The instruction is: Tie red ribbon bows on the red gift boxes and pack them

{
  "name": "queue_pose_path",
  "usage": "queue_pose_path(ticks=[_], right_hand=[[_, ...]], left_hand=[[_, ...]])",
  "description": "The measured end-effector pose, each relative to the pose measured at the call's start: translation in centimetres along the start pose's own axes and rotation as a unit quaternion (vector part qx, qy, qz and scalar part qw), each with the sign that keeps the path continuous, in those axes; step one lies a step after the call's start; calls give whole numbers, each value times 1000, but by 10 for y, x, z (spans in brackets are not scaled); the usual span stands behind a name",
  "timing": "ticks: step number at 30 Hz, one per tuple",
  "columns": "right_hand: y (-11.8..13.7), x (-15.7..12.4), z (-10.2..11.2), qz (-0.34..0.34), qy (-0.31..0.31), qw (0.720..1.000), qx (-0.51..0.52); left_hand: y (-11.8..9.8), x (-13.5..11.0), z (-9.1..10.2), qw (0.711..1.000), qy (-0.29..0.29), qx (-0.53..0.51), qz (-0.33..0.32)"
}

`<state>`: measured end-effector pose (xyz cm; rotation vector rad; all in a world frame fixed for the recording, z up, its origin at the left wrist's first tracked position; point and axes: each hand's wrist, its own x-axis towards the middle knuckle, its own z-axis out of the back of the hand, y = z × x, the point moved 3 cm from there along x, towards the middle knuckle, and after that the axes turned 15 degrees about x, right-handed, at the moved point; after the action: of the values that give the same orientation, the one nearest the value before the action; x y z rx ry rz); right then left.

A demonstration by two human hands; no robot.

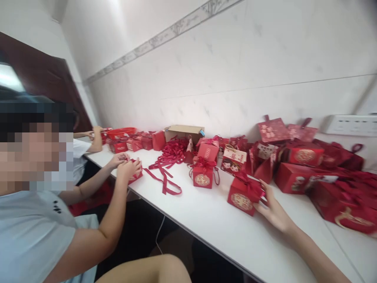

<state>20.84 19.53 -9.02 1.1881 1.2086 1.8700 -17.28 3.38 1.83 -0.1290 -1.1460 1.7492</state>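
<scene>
At the right side of the white table, my right hand (275, 214) closes on the right side of a small red gift box (243, 196). The box stands on the tabletop, with a dark red ribbon bow on top and a round gold emblem on its front. My thumb is at its near corner, and the fingers lie by the ribbon at the far side. My left hand is out of view. Just behind stands another red gift box (203, 177) with a bow, beside a box with two cartoon figures (234, 161).
Red ribbons (171, 153) lie in a pile mid-table, with an open cardboard box (185, 131) behind. More gift boxes (297, 177) are heaped at right. On the left, a co-worker's hands (128, 169) hold a red box. Farther back is a red basket (120, 133).
</scene>
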Motion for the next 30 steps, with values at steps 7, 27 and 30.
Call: queue_pose_path(ticks=[7, 27, 30], right_hand=[[14, 4, -6, 7, 12, 995, 96], [11, 18, 9, -61, 29, 995, 68], [21, 11, 9, -83, 62, 995, 0]], left_hand=[[-87, -38, -168, 875, 432, -109, -189], [-66, 22, -291, 926, 267, -246, -99], [-63, 24, -295, 921, 275, -253, -108]])
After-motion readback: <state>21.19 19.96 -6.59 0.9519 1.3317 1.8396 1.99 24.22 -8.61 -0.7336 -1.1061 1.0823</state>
